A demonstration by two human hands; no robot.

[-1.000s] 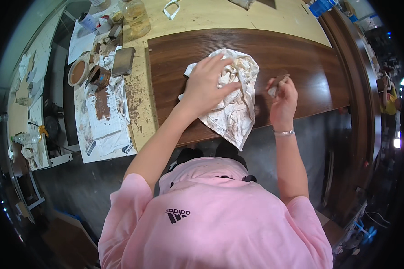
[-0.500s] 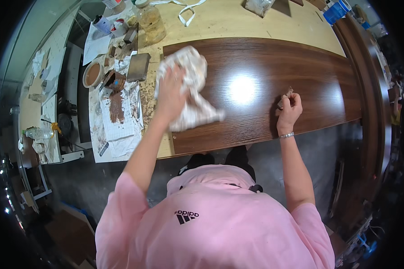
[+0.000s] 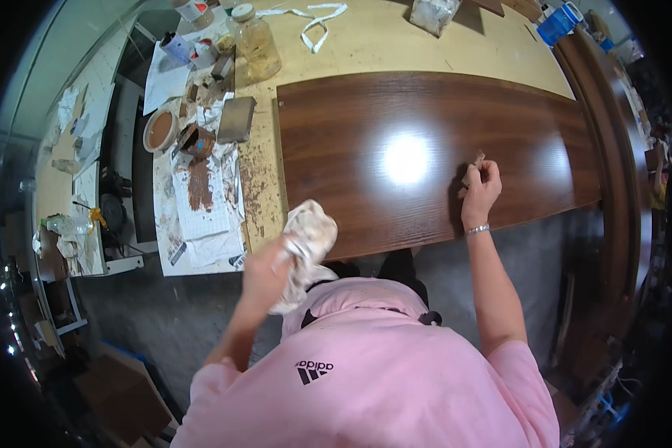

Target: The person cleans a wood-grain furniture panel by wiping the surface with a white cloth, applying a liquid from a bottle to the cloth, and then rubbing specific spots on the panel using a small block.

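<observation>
A glossy dark-brown wood-grain board (image 3: 351, 142) lies flat on the pale yellow workbench. My left hand (image 3: 265, 276) is closed on a crumpled whitish cloth (image 3: 310, 231), at the board's near left corner and close to my body. Over the right part of the board, my right hand (image 3: 483, 196) pinches a small brownish crumpled scrap (image 3: 473, 169), perhaps cloth or paper; its kind does not show clearly. Bright lamp light reflects off the board's middle.
Left of the board are a tub of brown paste (image 3: 160, 130), a grey-brown block (image 3: 236, 119) and brown-smeared paper (image 3: 201, 194). A capped jar (image 3: 255, 45) stands behind them. A white strap (image 3: 317, 33) and a plastic-wrapped bundle (image 3: 433, 15) lie at the back, a blue container (image 3: 558, 24) far right.
My left hand has drawn the cloth from the board's far left part toward me, to its near edge. My right hand has barely moved, still pinching the scrap.
</observation>
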